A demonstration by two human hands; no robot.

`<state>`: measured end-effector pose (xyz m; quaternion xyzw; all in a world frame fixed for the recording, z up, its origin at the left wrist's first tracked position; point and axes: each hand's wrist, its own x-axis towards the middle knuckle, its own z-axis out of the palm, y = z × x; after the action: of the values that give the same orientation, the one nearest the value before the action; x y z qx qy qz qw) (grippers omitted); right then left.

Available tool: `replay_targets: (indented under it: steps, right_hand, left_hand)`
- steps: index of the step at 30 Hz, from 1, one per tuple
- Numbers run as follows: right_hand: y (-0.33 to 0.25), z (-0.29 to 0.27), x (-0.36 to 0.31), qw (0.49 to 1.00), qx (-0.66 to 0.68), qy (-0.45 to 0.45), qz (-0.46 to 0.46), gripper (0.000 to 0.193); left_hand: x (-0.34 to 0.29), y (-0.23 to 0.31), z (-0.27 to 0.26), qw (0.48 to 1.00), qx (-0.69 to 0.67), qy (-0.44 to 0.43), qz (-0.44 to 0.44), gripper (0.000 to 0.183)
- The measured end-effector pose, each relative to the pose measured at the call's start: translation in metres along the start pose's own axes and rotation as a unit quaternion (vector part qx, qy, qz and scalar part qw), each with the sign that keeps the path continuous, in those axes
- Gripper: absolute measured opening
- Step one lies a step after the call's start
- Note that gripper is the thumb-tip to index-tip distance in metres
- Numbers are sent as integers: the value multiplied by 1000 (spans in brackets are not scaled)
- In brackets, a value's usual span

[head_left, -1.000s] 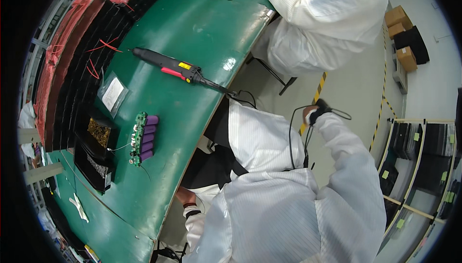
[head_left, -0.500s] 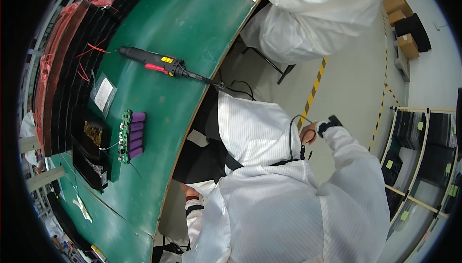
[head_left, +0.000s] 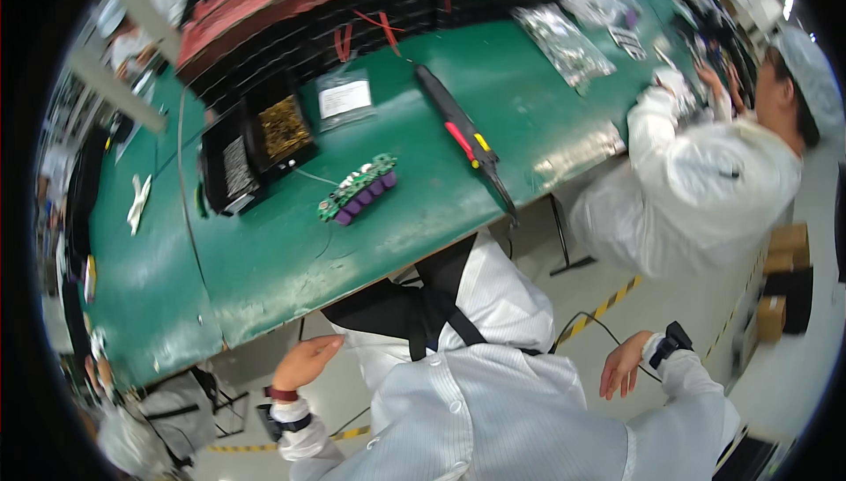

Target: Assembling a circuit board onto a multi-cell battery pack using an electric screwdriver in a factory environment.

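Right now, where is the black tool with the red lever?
In the head view, the black tool lies on the green table, right of the purple-celled battery pack, its tip near the red strips.

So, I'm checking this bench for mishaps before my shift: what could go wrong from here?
First, the black power driver lies with its tail at the front edge of the table, so a snag might pull it off. Second, a thin wire runs from the green circuit board toward the open bin of gold-coloured parts; if caught, it could drag the board. Third, those loose parts might spill if that bin were knocked.
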<state>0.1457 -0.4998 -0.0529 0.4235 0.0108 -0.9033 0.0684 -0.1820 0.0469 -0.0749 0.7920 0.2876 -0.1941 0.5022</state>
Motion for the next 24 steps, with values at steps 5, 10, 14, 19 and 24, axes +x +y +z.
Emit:
replay_targets:
  steps: [5, 10, 14, 19, 24]
  right_hand:
    - [-138, 9, -205, 757, -198, 394, -482, 22]
    - [-266, -84, -227, 322, -349, 744, -470, 30]
    - [-331, -99, -226, 192, -481, 710, -477, 36]
    - [-392, -55, -258, 372, -430, 602, -561, 23]
    - [-417, -63, -319, 377, -467, 604, -525, 17]
  left_hand:
    - [-43, 103, -53, 952, 30, 178, 248, 22]
    - [46, 161, -62, 852, 194, 398, 280, 46]
    - [77, 170, -54, 876, 163, 379, 250, 57]
    - [70, 174, -50, 871, 171, 406, 220, 58]
    - [55, 227, -86, 822, 214, 390, 354, 52]
